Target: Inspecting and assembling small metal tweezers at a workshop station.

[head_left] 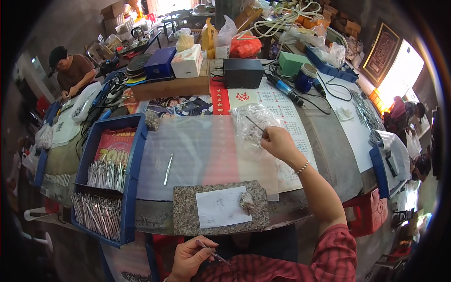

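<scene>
My right hand (279,142) reaches over the table, fingers closed on a thin dark rod (255,123). The rod's tip is over a clear plastic bag (249,113) whose contents I cannot make out. Low in front of my body, my left hand (190,256) pinches a slim, shiny pen-like metal tool (213,254). A speckled stone slab (184,211) lies at the near edge, bearing a white paper (211,214) with small dark marks or bits and a small greyish clump (246,203). A similar slim silver tool (168,169) lies alone on the clear sheet (197,141).
To the left stands a blue tray (133,174) with many slim silver tools. A black box (243,74), a blue-handled corded tool (285,89) and a dark jar (306,77) sit at the back. A red stool (369,214) is at right; a person (73,70) works far left.
</scene>
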Demonstrator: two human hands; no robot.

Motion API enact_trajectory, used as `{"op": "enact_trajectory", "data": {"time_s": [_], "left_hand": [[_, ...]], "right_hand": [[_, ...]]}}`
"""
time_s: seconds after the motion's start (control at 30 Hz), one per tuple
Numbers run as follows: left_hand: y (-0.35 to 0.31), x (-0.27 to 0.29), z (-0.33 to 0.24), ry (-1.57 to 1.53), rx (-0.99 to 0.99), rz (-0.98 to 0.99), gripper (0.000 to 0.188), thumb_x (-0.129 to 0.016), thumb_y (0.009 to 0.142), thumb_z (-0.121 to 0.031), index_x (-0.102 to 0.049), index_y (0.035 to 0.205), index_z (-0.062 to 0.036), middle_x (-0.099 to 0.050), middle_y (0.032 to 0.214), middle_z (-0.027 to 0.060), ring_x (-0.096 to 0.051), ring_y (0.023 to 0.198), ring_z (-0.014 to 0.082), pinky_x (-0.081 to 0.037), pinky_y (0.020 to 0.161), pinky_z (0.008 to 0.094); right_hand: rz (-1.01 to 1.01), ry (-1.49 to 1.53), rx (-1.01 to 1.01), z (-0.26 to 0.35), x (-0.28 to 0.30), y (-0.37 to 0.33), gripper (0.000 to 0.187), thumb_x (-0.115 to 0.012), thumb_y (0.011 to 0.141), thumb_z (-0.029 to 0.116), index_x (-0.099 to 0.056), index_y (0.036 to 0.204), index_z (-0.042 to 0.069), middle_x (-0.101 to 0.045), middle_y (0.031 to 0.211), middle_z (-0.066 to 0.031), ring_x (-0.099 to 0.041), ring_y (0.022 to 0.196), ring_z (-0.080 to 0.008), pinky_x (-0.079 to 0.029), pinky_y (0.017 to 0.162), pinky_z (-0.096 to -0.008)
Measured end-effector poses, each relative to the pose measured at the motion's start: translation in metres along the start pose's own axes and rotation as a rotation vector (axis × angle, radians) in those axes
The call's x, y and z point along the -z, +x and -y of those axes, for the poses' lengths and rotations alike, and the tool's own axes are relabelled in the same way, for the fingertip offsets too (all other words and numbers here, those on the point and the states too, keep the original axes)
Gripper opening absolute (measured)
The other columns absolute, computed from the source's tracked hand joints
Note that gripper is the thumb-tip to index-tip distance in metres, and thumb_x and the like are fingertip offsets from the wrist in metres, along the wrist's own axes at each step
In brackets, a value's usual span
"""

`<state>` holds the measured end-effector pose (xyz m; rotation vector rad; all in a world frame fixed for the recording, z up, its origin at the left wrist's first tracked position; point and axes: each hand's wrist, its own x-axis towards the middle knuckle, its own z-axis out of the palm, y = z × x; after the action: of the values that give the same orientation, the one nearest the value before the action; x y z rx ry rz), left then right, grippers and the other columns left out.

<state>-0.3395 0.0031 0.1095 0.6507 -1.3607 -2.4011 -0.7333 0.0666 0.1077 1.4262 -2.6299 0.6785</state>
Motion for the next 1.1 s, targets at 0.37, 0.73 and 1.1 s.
{"op": "enact_trajectory", "data": {"time_s": [0.37, 0.73, 1.1], "left_hand": [[0.021, -0.011, -0.007, 0.106, 0.038, 0.044, 0.022, -0.059, 0.090, 0.001, -0.059, 0.112, 0.0056, -0.059, 0.085, 0.0024, -0.057, 0.072, 0.0071, -0.048, 0.066, 0.0197], [0.046, -0.035, -0.008, 0.554, -0.294, 0.278, 0.007, -0.062, 0.089, -0.005, -0.062, 0.092, 0.0005, -0.058, 0.082, 0.0043, -0.056, 0.067, 0.0094, -0.043, 0.059, 0.0223], [0.031, -0.032, 0.006, 0.426, -0.041, 0.100, 0.009, -0.059, 0.093, -0.009, -0.061, 0.093, 0.0000, -0.054, 0.079, 0.0019, -0.054, 0.065, 0.0045, -0.042, 0.057, 0.0189]], "right_hand": [[0.694, 1.231, -0.486, 0.078, 0.048, -0.110, 0.010, -0.064, 0.084, 0.012, -0.058, 0.083, 0.003, -0.058, 0.066, 0.0005, -0.048, 0.048, -0.0042, -0.037, 0.043, -0.0207], [1.241, 1.812, -0.712, 0.107, 0.016, -0.160, 0.012, -0.061, 0.086, 0.009, -0.057, 0.091, 0.000, -0.063, 0.078, -0.0065, -0.045, 0.049, -0.0058, -0.035, 0.045, -0.0205], [0.412, 1.047, -0.157, 0.128, 0.021, -0.196, 0.020, -0.070, 0.077, 0.002, -0.065, 0.096, 0.001, -0.065, 0.076, -0.0032, -0.055, 0.057, -0.0062, -0.043, 0.051, -0.0208]]}}
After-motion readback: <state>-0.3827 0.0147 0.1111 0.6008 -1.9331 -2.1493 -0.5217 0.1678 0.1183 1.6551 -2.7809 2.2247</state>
